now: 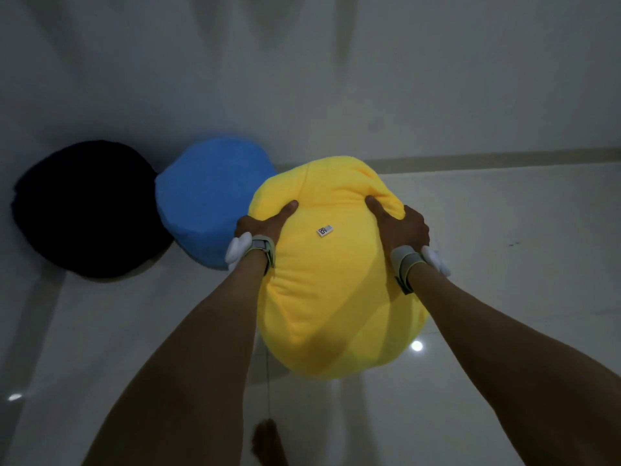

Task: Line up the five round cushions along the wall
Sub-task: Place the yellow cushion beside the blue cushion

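A yellow round cushion [331, 284] with a small white label on top hangs above the floor, gripped on both sides. My left hand [265, 223] clasps its left edge and my right hand [401, 227] clasps its right edge, thumbs pressed into the top. A blue round cushion [208, 206] rests on the floor against the wall, just left of the yellow one and partly behind it. A black round cushion [87, 210] sits against the wall further left, touching the blue one. No other cushions are in view.
A pale wall [336, 79] runs across the back, meeting the glossy white tiled floor [504, 264] at a grey skirting strip. Bare floor along the wall lies to the right of the yellow cushion. My bare foot [268, 442] shows at the bottom edge.
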The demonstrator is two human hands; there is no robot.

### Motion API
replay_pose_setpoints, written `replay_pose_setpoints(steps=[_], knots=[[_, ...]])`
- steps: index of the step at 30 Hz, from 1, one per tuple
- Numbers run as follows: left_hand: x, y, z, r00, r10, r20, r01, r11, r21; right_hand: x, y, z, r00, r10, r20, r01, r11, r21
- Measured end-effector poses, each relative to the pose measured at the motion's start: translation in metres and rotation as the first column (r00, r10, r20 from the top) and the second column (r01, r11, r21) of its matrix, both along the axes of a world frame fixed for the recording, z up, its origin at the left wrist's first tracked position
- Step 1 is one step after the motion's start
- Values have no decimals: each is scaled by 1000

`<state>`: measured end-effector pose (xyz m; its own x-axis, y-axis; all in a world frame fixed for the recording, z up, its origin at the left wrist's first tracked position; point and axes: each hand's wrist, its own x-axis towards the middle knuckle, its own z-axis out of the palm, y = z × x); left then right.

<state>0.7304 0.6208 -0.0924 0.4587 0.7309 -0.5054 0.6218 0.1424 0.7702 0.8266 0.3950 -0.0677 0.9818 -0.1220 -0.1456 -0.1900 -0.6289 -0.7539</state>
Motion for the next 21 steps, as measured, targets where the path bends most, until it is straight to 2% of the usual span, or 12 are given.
replay_pose_setpoints(steps=[8, 15, 21], knots=[[61, 23, 2, 992, -117, -40, 118, 993, 28, 44, 15, 0, 998, -58, -29, 58, 998, 1], [164, 25, -6, 978, -195, -72, 197, 980, 27, 132, 12, -12, 990, -132, -48, 132, 991, 9], [249, 11, -30, 979, -179, -94, 184, 981, 55, 217, -2, -30, 993, -89, -82, 87, 996, -24]])
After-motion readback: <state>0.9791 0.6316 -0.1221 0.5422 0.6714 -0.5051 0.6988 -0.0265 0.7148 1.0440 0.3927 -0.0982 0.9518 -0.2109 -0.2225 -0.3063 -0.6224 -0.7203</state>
